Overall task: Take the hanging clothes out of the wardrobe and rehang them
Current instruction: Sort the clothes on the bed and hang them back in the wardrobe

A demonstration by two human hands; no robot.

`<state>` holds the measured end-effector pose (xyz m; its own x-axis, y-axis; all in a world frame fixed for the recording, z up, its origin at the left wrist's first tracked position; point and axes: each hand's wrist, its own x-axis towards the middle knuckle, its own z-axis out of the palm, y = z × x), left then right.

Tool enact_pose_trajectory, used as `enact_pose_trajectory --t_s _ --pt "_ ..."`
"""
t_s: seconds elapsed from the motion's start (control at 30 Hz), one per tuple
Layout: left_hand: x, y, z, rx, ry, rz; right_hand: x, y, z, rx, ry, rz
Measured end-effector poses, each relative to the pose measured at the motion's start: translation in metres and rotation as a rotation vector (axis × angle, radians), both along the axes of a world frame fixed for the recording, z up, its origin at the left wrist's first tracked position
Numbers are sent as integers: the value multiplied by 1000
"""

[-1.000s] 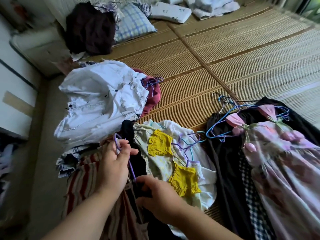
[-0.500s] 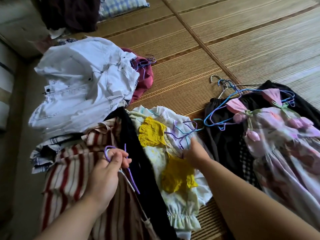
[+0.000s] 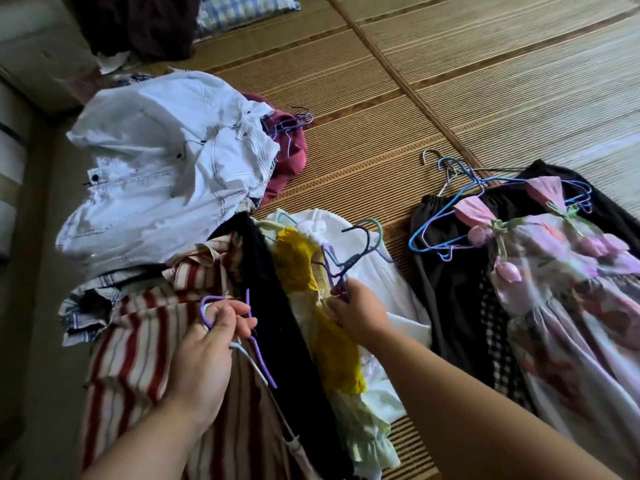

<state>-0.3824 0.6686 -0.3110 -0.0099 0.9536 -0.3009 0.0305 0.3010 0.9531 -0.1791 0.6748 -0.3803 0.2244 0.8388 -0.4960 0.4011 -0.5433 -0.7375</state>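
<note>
Looks about halfway, judging by the piles. Out of the wardrobe already and spread over the woven mat point(image 3: 485, 98): a white denim jacket point(image 3: 166, 174) flopped on a maroon top point(image 3: 291, 157), a red-striped garment point(image 3: 145, 344), a black piece point(image 3: 273, 289), a yellow-and-white dress point(image 3: 298, 268), plus a floral dress point(image 3: 571, 306) off to the right on dark skirts point(image 3: 446, 289) with blue wire hangers point(image 3: 446, 213).

Nothing back on a rail yet and no wardrobe in shot, so all the rehanging left to do.

Left hand point(image 3: 204, 351) curled tight round a purple hanger hook point(image 3: 207, 301) over the red-striped garment. Right hand point(image 3: 360, 313) pinching a cluster of purple and teal hooks point(image 3: 353, 258) at the top of the yellow-and-white dress, hooks raised off the cloth. Can't tell how many hangers in that bunch, too blurry.

Worth watching: hooks tangled together, and the black piece draped between both grabs, likely to drag along. Also a plaid pillow point(image 3: 239, 12) and a dark heap point(image 3: 145, 26) up at the far edge, well clear.
</note>
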Motion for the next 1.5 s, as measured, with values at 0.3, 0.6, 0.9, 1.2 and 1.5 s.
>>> enact_pose_trajectory --t_s 0.3,0.6,0.9,1.2,1.5 --pt "-21 -6 58 -107 -148 251 -20 -12 79 97 108 -55" --pt "-81 -27 208 6 -164 290 -80 -20 247 170 112 175" --pt "-172 -40 346 209 25 289 -148 -8 422 468 -155 318" --pt "-200 -57 414 199 141 269 -147 -8 550 677 -288 305" --pt "-127 -40 401 124 90 87 -71 -26 575 730 -470 203"
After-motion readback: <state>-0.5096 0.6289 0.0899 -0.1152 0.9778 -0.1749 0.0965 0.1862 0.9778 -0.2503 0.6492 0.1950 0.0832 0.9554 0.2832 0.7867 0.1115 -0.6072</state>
